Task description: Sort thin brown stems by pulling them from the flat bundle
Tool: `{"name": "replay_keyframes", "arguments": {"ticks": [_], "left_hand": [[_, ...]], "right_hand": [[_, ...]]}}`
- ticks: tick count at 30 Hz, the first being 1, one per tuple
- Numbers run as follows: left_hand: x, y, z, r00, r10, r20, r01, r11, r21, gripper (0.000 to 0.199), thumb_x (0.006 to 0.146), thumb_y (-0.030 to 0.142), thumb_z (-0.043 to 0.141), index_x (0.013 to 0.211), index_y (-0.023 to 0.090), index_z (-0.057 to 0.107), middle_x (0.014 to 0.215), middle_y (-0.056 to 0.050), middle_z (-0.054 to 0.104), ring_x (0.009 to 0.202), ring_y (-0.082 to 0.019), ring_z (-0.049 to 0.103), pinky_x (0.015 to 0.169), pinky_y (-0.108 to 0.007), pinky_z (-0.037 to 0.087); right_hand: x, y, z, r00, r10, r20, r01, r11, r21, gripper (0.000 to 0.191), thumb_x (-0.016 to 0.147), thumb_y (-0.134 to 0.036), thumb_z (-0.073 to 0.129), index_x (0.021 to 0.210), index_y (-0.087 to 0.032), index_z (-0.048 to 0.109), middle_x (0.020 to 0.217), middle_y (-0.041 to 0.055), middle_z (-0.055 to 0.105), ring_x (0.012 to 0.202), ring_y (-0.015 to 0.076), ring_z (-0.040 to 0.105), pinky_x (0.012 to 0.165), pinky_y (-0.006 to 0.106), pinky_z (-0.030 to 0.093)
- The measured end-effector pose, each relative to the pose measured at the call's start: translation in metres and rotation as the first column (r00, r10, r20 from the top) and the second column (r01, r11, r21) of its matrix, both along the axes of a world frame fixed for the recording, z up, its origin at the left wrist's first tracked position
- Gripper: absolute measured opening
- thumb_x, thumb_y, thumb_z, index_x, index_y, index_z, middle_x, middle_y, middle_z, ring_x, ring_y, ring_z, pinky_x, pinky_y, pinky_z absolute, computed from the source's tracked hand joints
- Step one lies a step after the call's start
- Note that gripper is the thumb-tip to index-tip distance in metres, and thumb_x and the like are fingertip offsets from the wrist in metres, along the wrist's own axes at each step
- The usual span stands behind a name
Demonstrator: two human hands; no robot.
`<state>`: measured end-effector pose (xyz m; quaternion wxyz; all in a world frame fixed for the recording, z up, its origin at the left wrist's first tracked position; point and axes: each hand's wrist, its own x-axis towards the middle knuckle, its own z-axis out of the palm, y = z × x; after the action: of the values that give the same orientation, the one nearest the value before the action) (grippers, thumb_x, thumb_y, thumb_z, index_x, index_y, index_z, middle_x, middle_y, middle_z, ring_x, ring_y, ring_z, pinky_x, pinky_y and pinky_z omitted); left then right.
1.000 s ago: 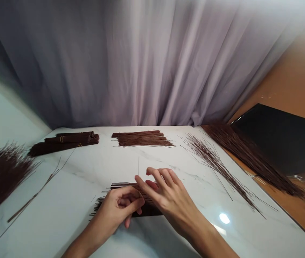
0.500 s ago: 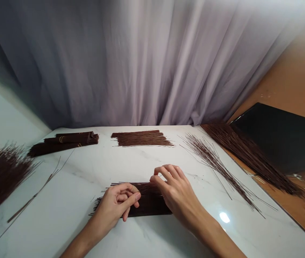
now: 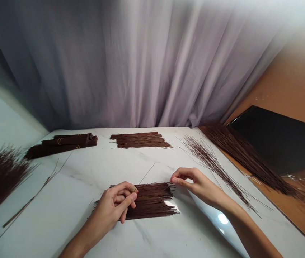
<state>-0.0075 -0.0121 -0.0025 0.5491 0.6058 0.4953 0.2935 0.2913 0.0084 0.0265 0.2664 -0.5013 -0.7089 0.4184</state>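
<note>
Presumably, a light pinch best spares the stick (image 3: 147,173) — gripped by the left hand (image 3: 116,202) over the pile (image 3: 155,202) on the table (image 3: 101,166) — the right hand (image 3: 191,179) pinching, on what unclear, by the pile's right end.

Dark brown sticks (image 3: 155,202) lay sideways in a flat, dense layer on the tabletop (image 3: 88,172), right ends uneven; one thin stick (image 3: 147,173) slanted beyond its far edge.
</note>
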Motion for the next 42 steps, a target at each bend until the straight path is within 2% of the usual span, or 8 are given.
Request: {"name": "replay_keyframes", "arguments": {"ticks": [5, 14, 23, 30, 34, 36, 38, 42], "left_hand": [[-0.002, -0.001, -0.007, 1.000, 0.007, -0.001, -0.007, 0.999, 0.031, 0.037, 0.095, 0.047, 0.060, 0.122, 0.021, 0.065, 0.077, 0.003, 0.063, 0.041, -0.005, 0.045, 0.050, -0.023, 0.042], [-0.002, -0.003, -0.007, 0.998, -0.018, -0.063, 0.021, 0.999, 0.046, 0.035, 0.095, 0.045, 0.062, 0.123, 0.025, 0.070, 0.079, 0.003, 0.052, 0.073, -0.016, 0.067, 0.063, -0.022, 0.048], [-0.004, -0.004, -0.009, 0.998, -0.017, -0.058, 0.020, 0.998, 0.058, 0.036, 0.095, 0.046, 0.062, 0.126, 0.027, 0.070, 0.079, 0.002, 0.054, 0.071, -0.016, 0.065, 0.057, -0.021, 0.047], [-0.002, -0.005, -0.007, 0.994, -0.014, -0.109, 0.028, 0.991, 0.131, 0.039, 0.098, 0.048, 0.057, 0.128, 0.027, 0.069, 0.077, -0.001, 0.060, 0.063, -0.015, 0.060, 0.047, -0.021, 0.041], [0.000, -0.008, -0.003, 0.960, 0.117, -0.255, -0.029, 0.945, 0.325, 0.035, 0.098, 0.046, 0.057, 0.126, 0.031, 0.070, 0.076, 0.000, 0.066, 0.060, -0.015, 0.060, 0.054, -0.023, 0.045], [0.000, -0.008, -0.004, 0.940, 0.178, -0.292, -0.049, 0.916, 0.399, 0.033, 0.098, 0.045, 0.057, 0.125, 0.032, 0.070, 0.078, 0.001, 0.069, 0.062, -0.015, 0.064, 0.055, -0.022, 0.046], [-0.001, -0.008, -0.007, 0.929, 0.217, -0.300, -0.064, 0.892, 0.447, 0.031, 0.098, 0.045, 0.057, 0.125, 0.034, 0.068, 0.080, 0.002, 0.071, 0.062, -0.015, 0.066, 0.054, -0.021, 0.048], [0.002, -0.011, -0.016, 0.933, 0.258, -0.252, -0.105, 0.863, 0.494, 0.027, 0.096, 0.043, 0.060, 0.121, 0.033, 0.063, 0.076, 0.006, 0.072, 0.051, -0.012, 0.063, 0.051, -0.020, 0.049]], "right_hand": [[-0.003, 0.002, -0.005, 0.996, -0.060, -0.073, 0.064, 0.996, 0.057, 0.033, 0.097, -0.050, 0.059, 0.101, -0.021, 0.071, 0.092, 0.0038, 0.070, 0.087, 0.0203, 0.063, 0.079, 0.033, 0.047], [0.000, 0.007, -0.010, 0.984, -0.122, -0.129, 0.136, 0.985, 0.102, 0.036, 0.094, -0.051, 0.062, 0.108, -0.019, 0.072, 0.086, 0.0034, 0.065, 0.083, 0.0195, 0.060, 0.077, 0.033, 0.048], [0.006, 0.011, -0.022, 0.973, -0.106, -0.205, 0.106, 0.994, -0.009, 0.038, 0.090, -0.052, 0.067, 0.108, -0.019, 0.072, 0.091, 0.0026, 0.065, 0.084, 0.0174, 0.058, 0.076, 0.030, 0.046], [0.005, 0.005, -0.009, 0.995, -0.088, -0.036, 0.090, 0.994, 0.065, 0.036, 0.100, -0.053, 0.053, 0.103, -0.021, 0.070, 0.096, 0.0035, 0.070, 0.088, 0.0197, 0.061, 0.078, 0.031, 0.045], [-0.018, -0.006, -0.004, 0.915, -0.400, -0.050, 0.394, 0.864, 0.313, 0.044, 0.103, -0.054, 0.042, 0.088, -0.021, 0.067, 0.074, 0.0009, 0.061, 0.069, 0.0172, 0.054, 0.068, 0.029, 0.040], [-0.038, -0.015, -0.006, 0.870, -0.475, -0.134, 0.491, 0.807, 0.328, 0.047, 0.103, -0.056, 0.043, 0.078, -0.021, 0.063, 0.065, -0.0009, 0.052, 0.063, 0.0160, 0.048, 0.062, 0.028, 0.037], [-0.061, -0.024, -0.011, 0.880, -0.440, -0.179, 0.473, 0.845, 0.249, 0.050, 0.101, -0.058, 0.046, 0.071, -0.020, 0.059, 0.062, -0.0015, 0.048, 0.061, 0.0147, 0.046, 0.057, 0.027, 0.035], [-0.102, -0.039, -0.029, 0.924, -0.231, -0.305, 0.235, 0.972, -0.025, 0.049, 0.096, -0.061, 0.053, 0.081, -0.017, 0.068, 0.061, -0.0010, 0.055, 0.059, 0.0127, 0.051, 0.055, 0.024, 0.037]]}}
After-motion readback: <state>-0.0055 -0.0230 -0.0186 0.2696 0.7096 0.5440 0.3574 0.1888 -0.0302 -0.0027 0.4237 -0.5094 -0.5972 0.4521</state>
